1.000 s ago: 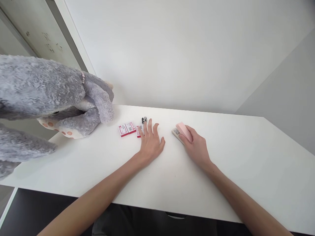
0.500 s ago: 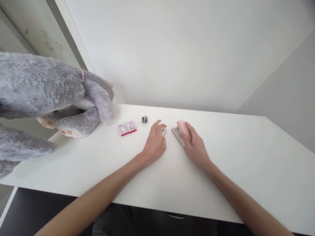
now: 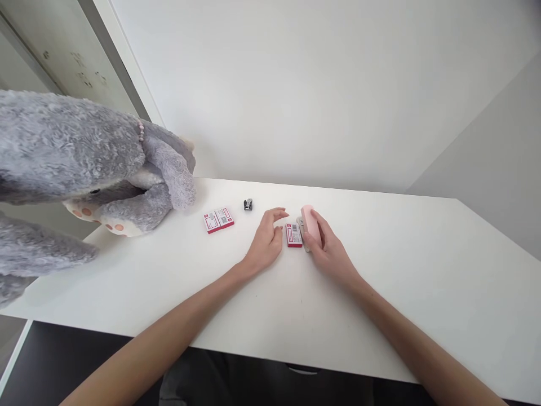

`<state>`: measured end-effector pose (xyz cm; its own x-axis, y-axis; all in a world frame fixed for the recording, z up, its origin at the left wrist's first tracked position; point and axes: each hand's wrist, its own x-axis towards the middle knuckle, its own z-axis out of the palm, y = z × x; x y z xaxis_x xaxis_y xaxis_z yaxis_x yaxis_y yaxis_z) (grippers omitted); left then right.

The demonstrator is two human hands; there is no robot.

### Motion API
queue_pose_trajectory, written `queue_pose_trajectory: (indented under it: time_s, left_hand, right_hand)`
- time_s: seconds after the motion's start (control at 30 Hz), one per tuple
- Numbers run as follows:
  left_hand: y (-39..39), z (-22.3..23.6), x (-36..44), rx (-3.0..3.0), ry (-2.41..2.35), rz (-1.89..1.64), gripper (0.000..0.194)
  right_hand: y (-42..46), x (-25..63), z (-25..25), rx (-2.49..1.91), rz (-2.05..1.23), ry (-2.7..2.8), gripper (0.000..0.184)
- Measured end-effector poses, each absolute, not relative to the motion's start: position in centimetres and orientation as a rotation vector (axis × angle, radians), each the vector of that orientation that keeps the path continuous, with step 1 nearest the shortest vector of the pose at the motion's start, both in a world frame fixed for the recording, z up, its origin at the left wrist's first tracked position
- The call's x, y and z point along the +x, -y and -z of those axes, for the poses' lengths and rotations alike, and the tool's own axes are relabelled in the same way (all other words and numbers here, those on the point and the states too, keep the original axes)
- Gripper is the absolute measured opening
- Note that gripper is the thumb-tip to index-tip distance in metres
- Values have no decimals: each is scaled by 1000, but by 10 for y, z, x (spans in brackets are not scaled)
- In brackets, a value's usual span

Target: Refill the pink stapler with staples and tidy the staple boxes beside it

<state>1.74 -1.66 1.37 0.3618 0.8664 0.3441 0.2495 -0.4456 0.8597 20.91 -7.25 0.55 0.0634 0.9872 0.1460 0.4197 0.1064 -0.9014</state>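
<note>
The right hand (image 3: 333, 251) has the pink block (image 3: 311, 225) pinched between thumb and fingers, over a pale piece (image 3: 301, 225) on the desk (image 3: 422, 270); whether block and piece are joined, I can't tell. Just left of them lies a red-and-white box (image 3: 294, 235), label up, its edge against the pale piece or very nearly so. The left hand (image 3: 265, 241) is beside that box with its fingers curled and thumb and forefinger apart — nothing pinched between them. The step in hand looks like lining up box and block side by side; the next move, I'd judge, calls for the right hand to keep the block steady and the left to stay loose, so neither knocks the box askew. Farther left, well apart, two more boxes (image 3: 218, 220) sit side by side, with a small black-and-silver piece (image 3: 248, 204) near them — and beyond, a big grey plush (image 3: 67, 141).
</note>
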Motion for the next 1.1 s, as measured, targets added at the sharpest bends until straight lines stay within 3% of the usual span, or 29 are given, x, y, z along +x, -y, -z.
queue_pose_trajectory:
  time_s: [0.23,0.5,0.63,1.1]
  left_hand:
    - [-10,-15,-6,2390,-1626,-1187,34]
    - [-18,-11,-23,2347,-2114,-810,64]
    - [-12,-7,-19,2302,-2090,-715,67]
    - [16,2,7,2425,-1656,-865,55]
  right_hand:
    - [77,206,-15,-1432,-903,1464,77]
    - [76,206,-14,-1468,-879,1447,84]
    - [75,206,-12,-1470,-849,1431,80]
    - [74,205,-11,-1504,-810,1450,76]
